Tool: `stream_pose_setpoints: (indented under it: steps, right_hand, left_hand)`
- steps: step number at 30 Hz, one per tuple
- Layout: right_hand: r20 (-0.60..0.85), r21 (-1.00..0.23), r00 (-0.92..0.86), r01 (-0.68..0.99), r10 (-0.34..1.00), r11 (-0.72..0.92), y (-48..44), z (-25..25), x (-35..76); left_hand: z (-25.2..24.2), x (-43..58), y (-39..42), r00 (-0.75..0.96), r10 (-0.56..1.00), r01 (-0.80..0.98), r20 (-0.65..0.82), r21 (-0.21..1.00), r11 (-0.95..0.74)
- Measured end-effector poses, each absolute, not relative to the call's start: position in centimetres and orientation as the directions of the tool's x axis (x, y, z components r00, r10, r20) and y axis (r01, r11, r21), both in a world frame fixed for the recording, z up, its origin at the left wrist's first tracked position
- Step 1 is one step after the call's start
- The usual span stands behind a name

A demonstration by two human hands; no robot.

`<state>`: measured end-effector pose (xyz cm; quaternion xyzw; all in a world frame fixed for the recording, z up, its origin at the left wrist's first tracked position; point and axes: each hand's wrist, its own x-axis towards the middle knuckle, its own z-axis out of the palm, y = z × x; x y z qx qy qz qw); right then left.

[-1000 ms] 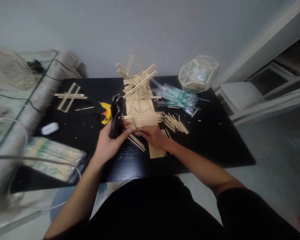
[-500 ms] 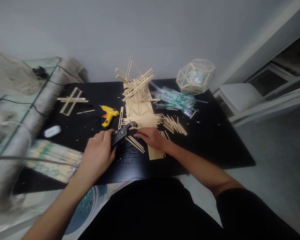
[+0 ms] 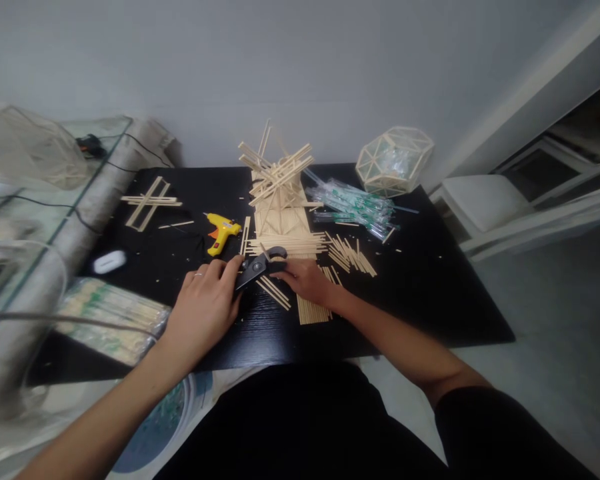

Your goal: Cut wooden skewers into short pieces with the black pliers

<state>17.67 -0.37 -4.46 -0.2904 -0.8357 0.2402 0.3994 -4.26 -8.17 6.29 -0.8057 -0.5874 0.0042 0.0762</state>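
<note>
My left hand is wrapped round the handles of dark cutters, whose curved jaws point right. A thin wooden stick stands between the jaws. Close against the jaws, my right hand pinches the stick, most of which my fingers hide. Under and behind the hands lies a flat panel of wooden sticks, with a row of sticks across it. Loose sticks lie just below the cutters. A heap of stick frames rises at the panel's far end.
A yellow glue gun lies left of the panel, near a white case and a stick frame. Bagged sticks are at front left. Right of the panel are cut sticks, plastic wrappers and a wooden polyhedron.
The cutters have come closer to my right fingers, and their jaws now lie more level round the stick. The whole view has shifted slightly.
</note>
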Motion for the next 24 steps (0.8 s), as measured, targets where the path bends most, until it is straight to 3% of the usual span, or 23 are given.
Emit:
stream_pose_setpoints:
  steps: [10,16,24]
  right_hand:
    - [0.542,-0.65,-0.515,0.245,0.664,0.72,-0.49,-4.26,17.59]
    - [0.46,-0.671,-0.539,0.309,0.705,0.674,-0.58,-4.11,17.67]
    - [0.481,-0.651,-0.536,0.312,0.694,0.692,-0.62,-4.26,17.6]
  left_hand:
    - [6.61,-3.71,-8.43,0.267,0.963,0.943,0.026,-0.215,-0.256]
    - [6.57,-3.78,-8.38,0.27,0.963,0.93,-0.017,-0.252,-0.266]
    - [6.79,-3.68,-8.43,0.242,0.969,0.924,-0.055,-0.291,-0.247]
